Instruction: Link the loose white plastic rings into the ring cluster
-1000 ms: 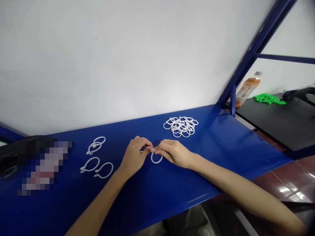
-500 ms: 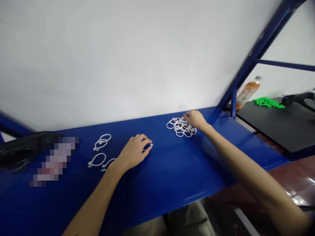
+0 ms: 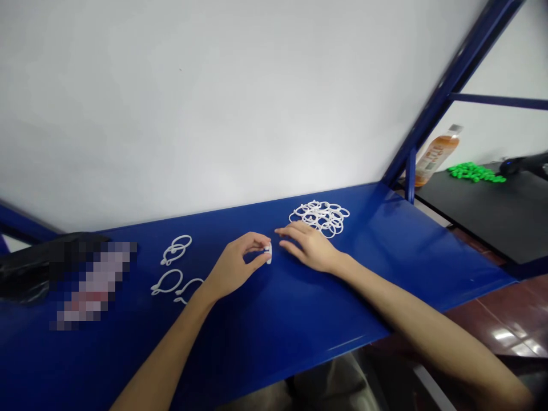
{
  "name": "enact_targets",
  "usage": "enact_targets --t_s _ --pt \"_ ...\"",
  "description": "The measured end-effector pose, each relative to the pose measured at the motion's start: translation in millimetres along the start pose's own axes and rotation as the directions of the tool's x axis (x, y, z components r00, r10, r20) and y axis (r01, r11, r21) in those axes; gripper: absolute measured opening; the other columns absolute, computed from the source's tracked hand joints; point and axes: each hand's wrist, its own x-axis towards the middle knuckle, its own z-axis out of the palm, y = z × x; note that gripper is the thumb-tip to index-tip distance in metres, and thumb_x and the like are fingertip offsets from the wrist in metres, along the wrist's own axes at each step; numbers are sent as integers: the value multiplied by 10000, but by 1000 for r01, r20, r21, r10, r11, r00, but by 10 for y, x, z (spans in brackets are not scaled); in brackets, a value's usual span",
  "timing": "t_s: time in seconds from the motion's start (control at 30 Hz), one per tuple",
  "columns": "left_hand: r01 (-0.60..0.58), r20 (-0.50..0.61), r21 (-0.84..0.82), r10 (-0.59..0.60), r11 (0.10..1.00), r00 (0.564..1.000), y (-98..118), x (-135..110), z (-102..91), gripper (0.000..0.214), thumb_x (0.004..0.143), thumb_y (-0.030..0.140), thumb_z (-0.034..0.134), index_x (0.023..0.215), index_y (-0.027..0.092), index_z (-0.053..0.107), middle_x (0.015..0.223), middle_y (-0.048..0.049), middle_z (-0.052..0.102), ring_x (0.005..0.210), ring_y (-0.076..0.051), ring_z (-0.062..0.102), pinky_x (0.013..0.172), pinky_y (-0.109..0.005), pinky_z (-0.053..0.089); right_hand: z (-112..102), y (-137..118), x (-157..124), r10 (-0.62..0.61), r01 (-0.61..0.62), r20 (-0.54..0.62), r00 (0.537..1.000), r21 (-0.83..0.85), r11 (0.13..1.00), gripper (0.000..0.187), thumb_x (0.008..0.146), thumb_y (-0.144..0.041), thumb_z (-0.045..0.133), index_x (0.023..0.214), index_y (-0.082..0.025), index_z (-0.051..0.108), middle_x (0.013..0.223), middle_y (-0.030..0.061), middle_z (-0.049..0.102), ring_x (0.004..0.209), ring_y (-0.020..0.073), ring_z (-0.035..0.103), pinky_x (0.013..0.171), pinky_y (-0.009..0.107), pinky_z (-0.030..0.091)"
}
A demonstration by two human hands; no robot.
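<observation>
My left hand (image 3: 237, 260) is closed in a pinch on a small white plastic ring (image 3: 269, 254), seen edge-on above the blue table. Just to its right is my right hand (image 3: 314, 248), palm down with its fingers stretched out and apart and nothing visible in them. Behind and partly under my right hand lies a pile of white rings (image 3: 320, 212), several of them overlapping. Several loose white rings (image 3: 166, 262) with small knobs lie to the left, one of them partly covered by my left forearm.
The blue table (image 3: 274, 331) runs along a white wall (image 3: 257, 103). At the left is a black plastic bag (image 3: 25, 262) beside a blurred-out patch. To the right, past a blue frame post, a bottle (image 3: 439, 154) and green pieces (image 3: 475, 172) stand on a black surface (image 3: 479, 211).
My right hand has come away from the pile, leftward and toward me, and its fingers have spread. My left hand has tipped the ring up and shifted slightly right.
</observation>
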Motion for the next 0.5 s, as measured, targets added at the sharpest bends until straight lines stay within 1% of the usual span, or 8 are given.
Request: enact_targets --t_s 0.07,0.13,0.2,0.27,0.33,0.43,0.5 --pt "50 -21 -55 -51 997 998 18 -1 17 209 871 373 660 1015 224 629 1092 -36 720 984 -177 708 922 -353 575 54 -115 -56 -30 25 52 998 88 996 310 1035 -277 457 1307 -172 561 1157 117 671 1083 227 625 928 412 553" --pt "79 -64 -64 -83 995 995 49 -3 39 204 870 394 666 962 220 611 1042 -25 726 941 -170 712 868 -320 575 73 -190 -101 -15 4 68 998 155 988 333 1001 -298 529 1314 -187 531 1164 113 666 1050 223 643 891 401 567" --pt "95 -117 -15 -96 995 988 86 -5 69 220 879 424 656 877 215 586 897 6 708 803 -139 688 754 -267 551 86 -232 -125 18 -32 70 997 199 979 364 963 -360 610 1276 -192 532 1125 106 672 981 215 664 832 370 574" --pt "111 -153 48 -103 993 983 118 -10 102 271 885 459 644 809 211 562 745 38 645 667 -111 612 646 -234 490 109 -247 -131 52 -64 54 997 239 969 276 980 -371 597 1190 -196 561 1056 87 692 910 194 679 778 325 565" --pt "123 -146 59 -114 991 983 134 -16 132 309 875 486 652 779 209 555 687 48 605 621 -104 559 603 -227 441 136 -242 -128 100 -103 25 995 294 950 157 1025 -325 524 1093 -201 592 998 62 713 860 164 690 750 283 546" --pt "119 -77 -25 -121 993 990 124 -23 158 319 845 506 684 795 206 588 704 40 620 643 -111 566 604 -227 428 149 -217 -118 184 -169 -5 983 366 915 160 1037 -306 509 1007 -203 627 924 27 732 786 133 693 710 244 520" --pt "114 -52 -68 -118 991 992 103 -22 161 307 833 499 697 807 206 611 719 34 633 650 -115 573 605 -228 429 134 -211 -114 208 -189 -7 978 381 905 173 1028 -316 530 981 -196 645 857 13 727 732 125 679 681 235 506"
